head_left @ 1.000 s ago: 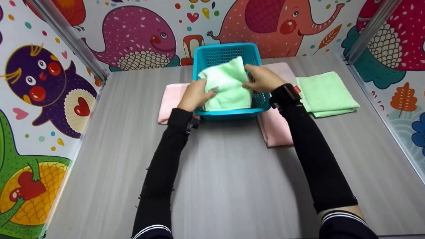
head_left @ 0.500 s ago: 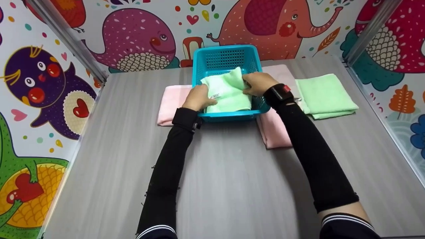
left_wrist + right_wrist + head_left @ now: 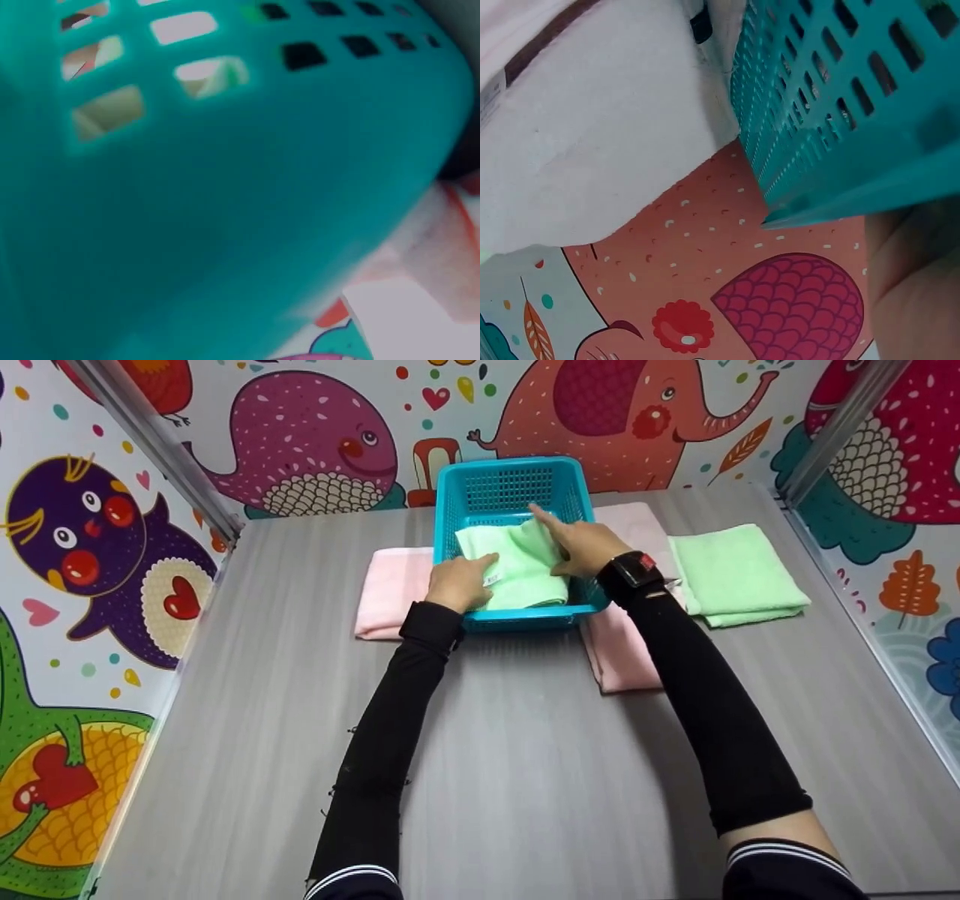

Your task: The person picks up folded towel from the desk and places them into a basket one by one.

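A turquoise slotted plastic basket (image 3: 525, 616) stands against the back wall, with a folded light green towel (image 3: 514, 556) inside its front half. My left hand (image 3: 457, 583) reaches over the basket's left rim, index finger and thumb spread on the towel beside its small white tag. On the opposite side, my right hand (image 3: 589, 546) lies over the towel's right edge, index finger stretched toward the back. In the left wrist view the basket's wall (image 3: 247, 195) blocks most of the hand. Part of the right hand (image 3: 915, 285) shows under the basket rim in the right wrist view.
Left of the basket lies a folded pink towel (image 3: 390, 596). A longer pink towel (image 3: 626, 656) lies to its right, partly under my right arm. Farther right is another folded green towel (image 3: 739, 574). Walls with cartoon prints enclose the grey tabletop (image 3: 525, 780).
The green towel has come down lower into the basket. My left hand has shifted right over it and spread its fingers. My right hand has loosened its pinch, its index finger now straight.
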Demonstrator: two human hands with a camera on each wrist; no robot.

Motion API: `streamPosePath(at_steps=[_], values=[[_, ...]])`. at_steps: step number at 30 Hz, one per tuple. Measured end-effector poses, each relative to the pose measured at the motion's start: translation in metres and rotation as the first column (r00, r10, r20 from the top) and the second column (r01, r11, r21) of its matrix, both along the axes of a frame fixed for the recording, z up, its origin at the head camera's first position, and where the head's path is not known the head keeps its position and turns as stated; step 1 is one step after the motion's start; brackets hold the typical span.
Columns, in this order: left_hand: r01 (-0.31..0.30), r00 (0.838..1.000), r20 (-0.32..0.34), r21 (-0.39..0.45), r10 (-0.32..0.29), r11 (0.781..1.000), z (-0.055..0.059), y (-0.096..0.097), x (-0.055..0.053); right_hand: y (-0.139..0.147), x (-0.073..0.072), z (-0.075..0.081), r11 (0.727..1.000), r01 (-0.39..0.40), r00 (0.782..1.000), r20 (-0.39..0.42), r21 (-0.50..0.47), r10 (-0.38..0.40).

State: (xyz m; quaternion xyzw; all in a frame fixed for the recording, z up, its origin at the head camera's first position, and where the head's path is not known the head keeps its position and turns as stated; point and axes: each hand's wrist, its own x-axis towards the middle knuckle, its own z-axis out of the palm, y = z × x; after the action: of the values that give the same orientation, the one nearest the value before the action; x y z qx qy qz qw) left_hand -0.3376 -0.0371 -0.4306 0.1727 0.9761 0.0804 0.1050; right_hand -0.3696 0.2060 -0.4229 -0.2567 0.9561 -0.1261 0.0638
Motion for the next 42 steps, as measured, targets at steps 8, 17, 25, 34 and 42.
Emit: streamPosePath(at_steps=[8,17,25,34,42], values=[[-0.012,1.0,0.027,-0.125,0.016,0.992,-0.003,0.006,-0.001,0.0,0.001,0.0,0.996,-0.046,0.999,0.001,0.075,0.046],[0.005,0.999,0.036,-0.167,0.001,0.986,-0.003,0.01,-0.003,0.004,0.001,-0.003,0.993,-0.069,0.993,0.098,0.099,0.059],[0.006,0.999,0.045,-0.163,0.002,0.987,-0.004,0.009,-0.003,0.004,0.002,-0.005,0.992,-0.067,0.993,0.107,0.108,0.056],[-0.002,0.999,0.048,-0.165,0.01,0.986,-0.004,0.011,-0.003,0.004,0.003,-0.002,0.993,-0.053,0.992,0.121,0.108,0.04],[0.005,0.999,0.054,-0.173,0.004,0.985,-0.005,0.01,-0.005,0.004,0.004,-0.002,0.994,-0.073,0.993,0.098,0.081,0.064]])
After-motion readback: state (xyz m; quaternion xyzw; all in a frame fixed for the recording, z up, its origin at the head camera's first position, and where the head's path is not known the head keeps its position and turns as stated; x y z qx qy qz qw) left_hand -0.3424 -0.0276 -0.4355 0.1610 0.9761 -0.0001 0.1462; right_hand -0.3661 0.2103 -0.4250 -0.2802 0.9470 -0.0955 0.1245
